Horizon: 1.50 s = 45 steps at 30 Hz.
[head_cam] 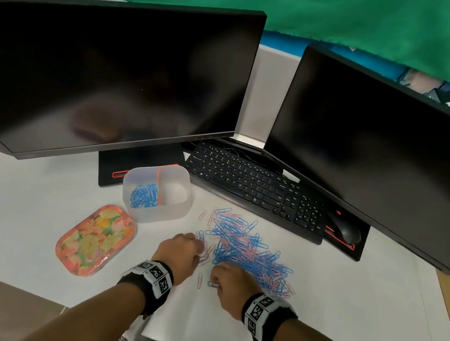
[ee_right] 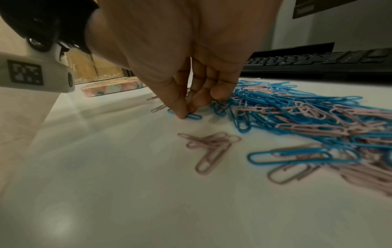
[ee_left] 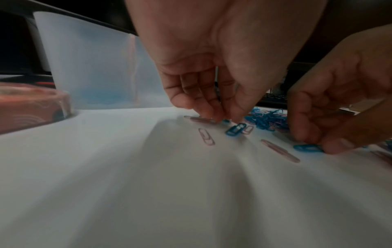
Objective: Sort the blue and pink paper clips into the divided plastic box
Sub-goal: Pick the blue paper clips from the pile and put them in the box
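A mixed pile of blue and pink paper clips [head_cam: 246, 250] lies on white paper in front of the keyboard. The translucent divided box [head_cam: 178, 213] stands to its left; its left compartment holds blue clips [head_cam: 144, 196] and the right one looks bare. My left hand [ee_left: 227, 118] reaches down at the pile's left edge and pinches a blue clip [ee_left: 226, 120] with its fingertips. My right hand [ee_right: 186, 112] pinches another blue clip [ee_right: 194, 116] against the paper at the pile's near edge. Loose pink clips [ee_right: 210, 146] lie nearby.
A floral tin lid [head_cam: 96, 240] lies left of my hands, near the box. A black keyboard [head_cam: 256, 187] and mouse [head_cam: 345, 230] sit behind the pile, under two dark monitors [head_cam: 108, 78]. Bare white paper [head_cam: 19, 211] stretches left and toward me.
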{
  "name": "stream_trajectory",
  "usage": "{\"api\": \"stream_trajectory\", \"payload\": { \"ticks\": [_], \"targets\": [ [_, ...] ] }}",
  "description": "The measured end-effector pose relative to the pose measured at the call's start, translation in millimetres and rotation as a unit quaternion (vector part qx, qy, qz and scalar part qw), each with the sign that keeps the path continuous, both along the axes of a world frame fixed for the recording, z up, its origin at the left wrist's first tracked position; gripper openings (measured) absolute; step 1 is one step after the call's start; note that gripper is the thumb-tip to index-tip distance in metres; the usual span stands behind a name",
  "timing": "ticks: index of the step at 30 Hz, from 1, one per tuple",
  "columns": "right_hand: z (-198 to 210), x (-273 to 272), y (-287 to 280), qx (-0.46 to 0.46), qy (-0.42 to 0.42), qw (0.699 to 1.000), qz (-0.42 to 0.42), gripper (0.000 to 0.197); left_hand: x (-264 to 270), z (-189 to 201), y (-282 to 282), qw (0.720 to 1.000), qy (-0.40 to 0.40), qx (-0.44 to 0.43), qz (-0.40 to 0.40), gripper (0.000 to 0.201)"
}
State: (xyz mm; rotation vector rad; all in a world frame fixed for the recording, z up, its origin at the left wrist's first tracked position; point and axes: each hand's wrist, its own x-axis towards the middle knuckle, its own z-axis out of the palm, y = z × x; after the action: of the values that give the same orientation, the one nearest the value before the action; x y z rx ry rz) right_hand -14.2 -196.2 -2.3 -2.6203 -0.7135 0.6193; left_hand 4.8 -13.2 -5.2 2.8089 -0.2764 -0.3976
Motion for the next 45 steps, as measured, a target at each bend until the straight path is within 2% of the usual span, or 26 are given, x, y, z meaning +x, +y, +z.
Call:
{"api": "stream_trajectory", "payload": {
  "ticks": [12, 17, 20, 23, 25, 28, 30, 35, 37, 39, 40, 43, 45],
  "targets": [
    [-4.8, -4.9, -12.1, 0.001, 0.006, 1.0, -0.013, 0.028, 6.1, -4.1, 1.7, 0.998, 0.046, -0.004, 0.044, 0.017],
    [1.5, -5.4, -28.1, 0.069, -0.011, 0.993, -0.09, 0.026, 3.9, -4.7, 9.3, 0.997, 0.052, -0.009, 0.055, 0.018],
    [6.8, -0.3, -48.8, 0.118, 0.003, 0.979, -0.165, 0.02, 1.5, -4.5, 8.2, 0.997, 0.051, -0.02, 0.054, 0.016],
    [7.9, 4.2, -75.2, 0.175, 0.006, 0.946, -0.274, 0.032, -0.3, -5.1, 4.0, 0.997, 0.053, -0.019, 0.048, 0.014],
    [10.9, 4.0, -93.0, 0.187, 0.031, 0.922, -0.337, 0.03, 0.1, -5.4, 0.4, 0.997, 0.051, -0.027, 0.048, 0.014],
    [12.3, 2.5, -117.5, 0.201, 0.068, 0.895, -0.393, 0.025, 1.9, -4.4, -2.5, 0.997, 0.056, -0.032, 0.037, 0.014],
    [9.7, 2.4, -131.1, 0.222, 0.096, 0.871, -0.427, 0.029, 3.6, -3.1, -3.4, 0.996, 0.068, -0.048, 0.036, 0.01],
    [3.9, 6.2, -150.4, 0.305, 0.194, 0.766, -0.532, 0.027, 10.4, -1.4, -7.4, 0.983, 0.072, -0.15, 0.083, 0.02],
    [3.8, 8.8, -153.6, 0.311, 0.212, 0.739, -0.559, 0.024, 13.3, 0.1, -10.4, 0.974, 0.06, -0.187, 0.114, 0.023],
    [2.1, 12.7, -155.4, 0.284, 0.203, 0.744, -0.57, 0.02, 17.2, 3.9, -14.0, 0.958, 0.072, -0.226, 0.162, 0.033],
    [0.6, 14.5, -156.1, 0.261, 0.19, 0.759, -0.566, 0.017, 19.6, 5.0, -14.9, 0.949, 0.083, -0.24, 0.186, 0.036],
    [0.2, 15.3, -155.6, 0.136, 0.113, 0.855, -0.487, 0.012, 28.2, 7.3, -15.7, 0.923, 0.115, -0.28, 0.237, 0.036],
    [2.4, 13.9, -151.7, 0.094, 0.074, 0.897, -0.425, 0.017, 33.1, 8.3, -16.0, 0.901, 0.135, -0.316, 0.264, 0.033]
  ]
}}
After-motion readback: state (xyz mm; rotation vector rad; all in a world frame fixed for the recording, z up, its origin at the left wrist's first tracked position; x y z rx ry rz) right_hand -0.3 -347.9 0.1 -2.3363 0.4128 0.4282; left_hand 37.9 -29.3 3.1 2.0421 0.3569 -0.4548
